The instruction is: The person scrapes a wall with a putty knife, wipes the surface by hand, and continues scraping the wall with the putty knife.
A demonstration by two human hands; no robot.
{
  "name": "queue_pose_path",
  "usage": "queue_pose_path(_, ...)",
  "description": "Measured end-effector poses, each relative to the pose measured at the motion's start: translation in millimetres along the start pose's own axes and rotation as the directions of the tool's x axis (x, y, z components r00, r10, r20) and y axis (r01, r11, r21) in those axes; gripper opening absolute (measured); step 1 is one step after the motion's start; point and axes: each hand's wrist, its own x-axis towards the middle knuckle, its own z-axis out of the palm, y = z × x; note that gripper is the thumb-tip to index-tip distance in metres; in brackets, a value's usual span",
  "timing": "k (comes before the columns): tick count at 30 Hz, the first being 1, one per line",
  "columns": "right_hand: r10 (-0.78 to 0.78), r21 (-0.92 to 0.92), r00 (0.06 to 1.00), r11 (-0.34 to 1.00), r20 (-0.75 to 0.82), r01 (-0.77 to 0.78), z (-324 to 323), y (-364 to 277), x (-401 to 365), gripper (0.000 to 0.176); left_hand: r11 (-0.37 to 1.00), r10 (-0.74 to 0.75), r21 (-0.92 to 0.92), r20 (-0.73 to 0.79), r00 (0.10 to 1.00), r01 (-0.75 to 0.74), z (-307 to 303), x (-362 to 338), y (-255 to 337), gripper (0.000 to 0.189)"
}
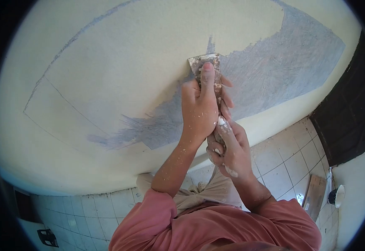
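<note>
Head view. Found scraper (197, 65) blade-flat against cream surface (107, 62), near its middle, at the rim of grey scraped patch (283, 62), which runs to the upper right and trails off lower left. Noted left hand (199, 106) clenched round the upper shaft, forefinger stretched along the blade's back, tip touching it. Noted right hand (228, 150) just below, touching the left, wrapped tight round the handle; white flecks on both. Logged thin grey lines (65, 100) across the surface's left part. Recorded white tiles (283, 167) past the surface's lower edge, board (315, 194) against them at right, round pot (337, 195) just beside it. Marked dark panel (349, 117) at the right edge, pink sleeves (216, 226) at bottom.
</note>
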Motion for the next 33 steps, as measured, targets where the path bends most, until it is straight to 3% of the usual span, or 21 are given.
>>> queue_pose_path(2,0.01,0.009,1.0,1.0,-0.007,-0.01,8,-4,-11,0.016,0.997,-0.061,-0.041,0.028,0.998,0.062,-1,-7,5,0.056)
queue_pose_path(3,0.02,0.026,1.0,0.999,-0.004,-0.02,6,0,-7,0.017,0.999,-0.045,0.02,0.037,0.998,0.044,-4,-8,-1,0.056)
queue_pose_path(12,0.033,0.036,0.998,0.999,-0.053,-0.031,-1,1,-5,0.016,1.0,-0.007,-0.03,0.03,1.0,0.008,2,5,-3,0.057)
queue_pose_path(15,0.05,0.044,0.999,0.998,-0.006,-0.05,1,-5,-13,0.014,0.998,-0.06,-0.034,0.043,0.997,0.061,2,-8,-6,0.056)
queue_pose_path(18,0.02,0.032,1.0,0.999,0.006,-0.02,4,-11,-5,0.015,0.999,0.009,0.031,-0.003,1.0,-0.009,2,3,-2,0.056)
queue_pose_path(19,0.017,0.03,1.0,0.999,0.006,-0.017,4,-11,-5,0.016,0.999,-0.002,-0.054,0.017,1.0,0.003,5,0,3,0.055)
queue_pose_path(22,0.114,-0.021,0.991,0.993,-0.071,-0.115,3,-2,-18,0.015,0.994,-0.095,-0.057,-0.025,0.995,0.093,-1,-16,-6,0.054)
queue_pose_path(25,0.07,-0.037,0.997,0.997,-0.021,-0.071,-3,24,-15,0.015,0.993,-0.119,-0.004,-0.071,0.99,0.119,-14,-23,-18,0.053)
queue_pose_path(29,0.055,-0.033,0.998,0.998,0.022,-0.054,7,6,-15,0.02,0.984,-0.126,-0.136,-0.05,0.991,0.119,-9,-17,1,0.054)
queue_pose_path(33,0.065,-0.048,0.998,0.997,0.011,-0.064,-3,19,-13,0.02,0.993,-0.092,-0.08,-0.056,0.994,0.088,-13,-19,-15,0.055)
